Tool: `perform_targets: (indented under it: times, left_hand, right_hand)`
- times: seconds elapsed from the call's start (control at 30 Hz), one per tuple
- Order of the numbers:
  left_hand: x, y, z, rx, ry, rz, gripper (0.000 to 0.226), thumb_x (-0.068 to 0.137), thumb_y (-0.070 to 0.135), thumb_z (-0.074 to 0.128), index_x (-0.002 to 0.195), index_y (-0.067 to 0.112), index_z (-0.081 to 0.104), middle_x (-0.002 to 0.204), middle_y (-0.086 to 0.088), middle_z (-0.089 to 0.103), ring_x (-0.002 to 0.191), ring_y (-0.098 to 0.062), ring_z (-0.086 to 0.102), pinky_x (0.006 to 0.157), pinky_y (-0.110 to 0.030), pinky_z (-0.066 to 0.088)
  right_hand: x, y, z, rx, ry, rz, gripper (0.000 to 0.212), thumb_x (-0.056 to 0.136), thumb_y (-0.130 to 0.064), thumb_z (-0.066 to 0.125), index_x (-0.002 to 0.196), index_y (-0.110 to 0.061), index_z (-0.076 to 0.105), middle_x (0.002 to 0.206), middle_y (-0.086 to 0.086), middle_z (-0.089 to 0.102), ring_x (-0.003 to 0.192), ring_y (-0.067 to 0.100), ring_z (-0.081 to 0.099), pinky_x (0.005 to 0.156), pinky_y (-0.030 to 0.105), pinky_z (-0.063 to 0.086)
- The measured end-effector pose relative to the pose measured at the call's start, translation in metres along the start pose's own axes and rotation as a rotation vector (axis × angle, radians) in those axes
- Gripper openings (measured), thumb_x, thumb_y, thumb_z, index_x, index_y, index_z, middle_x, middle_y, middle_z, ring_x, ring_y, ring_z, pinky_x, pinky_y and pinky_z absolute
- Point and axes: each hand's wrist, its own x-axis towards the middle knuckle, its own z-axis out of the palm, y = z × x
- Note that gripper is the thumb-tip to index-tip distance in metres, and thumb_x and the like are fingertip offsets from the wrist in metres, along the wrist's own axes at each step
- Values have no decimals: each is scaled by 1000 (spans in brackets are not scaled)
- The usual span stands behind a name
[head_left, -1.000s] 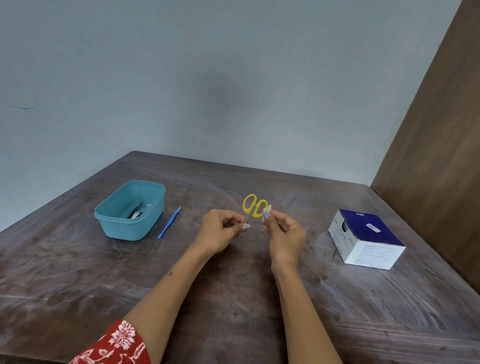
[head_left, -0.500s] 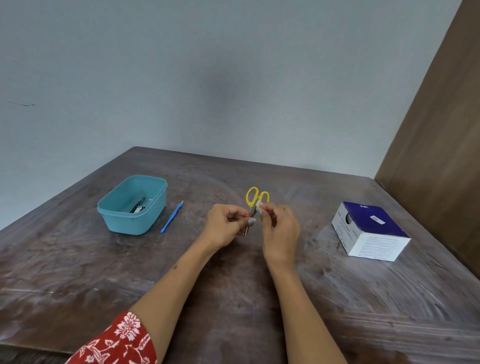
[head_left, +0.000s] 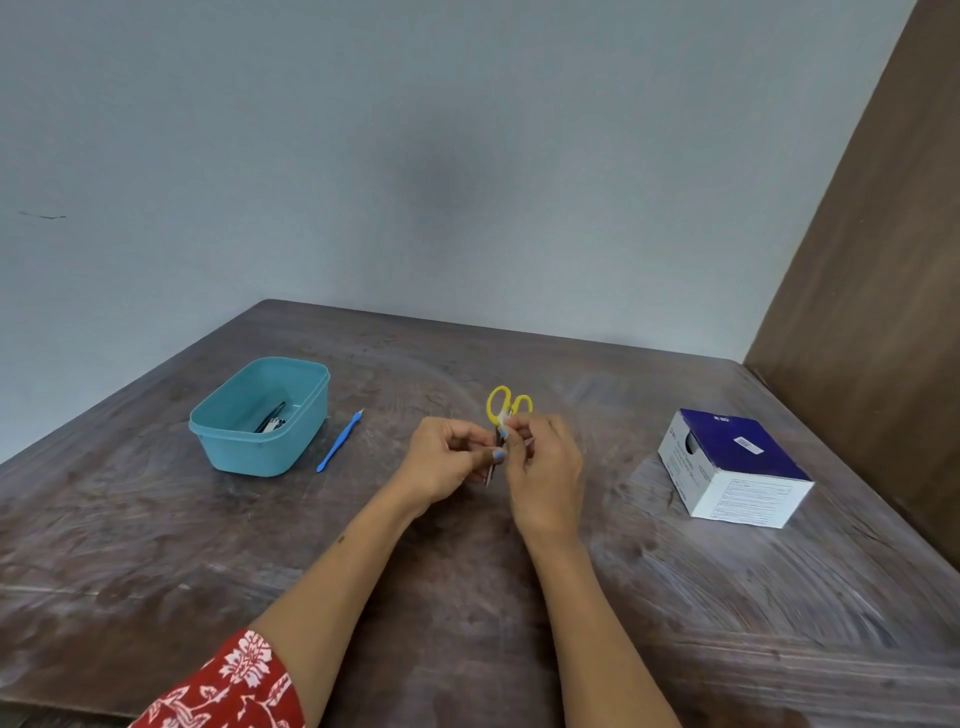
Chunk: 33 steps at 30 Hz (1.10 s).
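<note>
Worktop: dark scuffed wood, set in a corner between a grey wall and a brown panel on the right.
Fingers: both sets were curled and pinched the scissors at mid-length, the blue-nailed left thumb against the blades.
Scissors: held above the middle of the worktop, yellow loops away from the person, blade tip showing below the hands.
Left hand: gripped from the left, just beside the right hand, which gripped from the right.
Open room: bare wood lay all round the hands, widest toward the near edge.
Teal tub: well to the left, with a blue-handled tool just beside it, apart.
Box: well to the right, near the panel.
Edges: the far edge met the wall; the left edge ran past the tub.
Hidden: the fingers covered the scissors' middle, so the blades' gap could not be told; dark items in the tub were unclear; a red patterned sleeve was cut off.
</note>
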Motion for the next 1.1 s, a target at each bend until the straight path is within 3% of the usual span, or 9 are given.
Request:
perform_targets:
  times: [0.13, 0.33, 0.43, 0.53, 0.63, 0.73, 0.93, 1.1]
  left_hand:
    - [-3, 0, 1, 38, -89, -18, 9, 75, -7, 68, 74, 1, 65, 43, 3, 59, 37, -6, 53, 43, -19, 49]
    - [0, 0, -1, -6, 4, -14, 15, 76, -8, 68, 90, -11, 66, 46, 3, 62, 39, -4, 55, 44, -16, 50]
    - [-3, 3, -3, -2, -89, -40, 6, 75, -8, 68, 76, -3, 66, 45, 2, 61, 38, -5, 55, 44, -17, 50]
    - [-5, 2, 0, 25, -171, -68, 15, 74, -7, 69, 69, 6, 65, 46, 2, 61, 39, -6, 55, 45, -17, 51]
    - [-4, 2, -1, 1, -105, -52, 6, 75, -7, 69, 77, -2, 66, 46, 3, 62, 39, -6, 56, 44, -18, 51]
    - [-1, 2, -4, -10, -31, -30, 14, 76, -5, 69, 89, -9, 67, 47, 3, 64, 40, -4, 57, 44, -16, 50]
    - [-6, 6, -1, 21, -185, -77, 12, 73, -6, 71, 71, 3, 65, 47, 2, 62, 40, -7, 57, 46, -18, 52]
    - [-5, 6, -4, 0, -132, -60, 15, 74, -8, 69, 71, 5, 64, 46, 2, 62, 39, -6, 56, 44, -18, 51]
  right_hand:
    - [3, 2, -2, -27, 101, 85, 9, 88, -15, 63, 94, -12, 69, 91, 7, 63, 81, 27, 62, 66, 38, 48]
    - [-1, 0, -1, -39, -24, -5, 8, 84, -13, 65, 91, -13, 69, 88, 5, 63, 78, 25, 62, 68, 38, 50]
    - [0, 1, -2, -46, 47, 41, 8, 84, -13, 65, 90, -13, 69, 88, 5, 64, 79, 26, 62, 69, 39, 50]
    - [2, 2, -5, -53, 128, 89, 7, 86, -13, 64, 91, -13, 69, 89, 4, 64, 79, 25, 61, 68, 37, 49]
    - [1, 2, -5, -34, 65, 62, 8, 85, -13, 65, 91, -12, 69, 88, 5, 64, 78, 26, 62, 68, 39, 50]
    - [-1, 1, -3, -23, -25, 41, 8, 83, -12, 66, 90, -13, 70, 87, 3, 64, 77, 24, 61, 70, 40, 50]
    - [2, 2, -7, -7, 147, 86, 7, 87, -12, 63, 91, -11, 68, 88, 5, 64, 76, 25, 61, 66, 39, 50]
    - [0, 1, -5, -23, 62, 55, 11, 86, -13, 64, 95, -11, 68, 91, 7, 63, 81, 27, 61, 71, 43, 50]
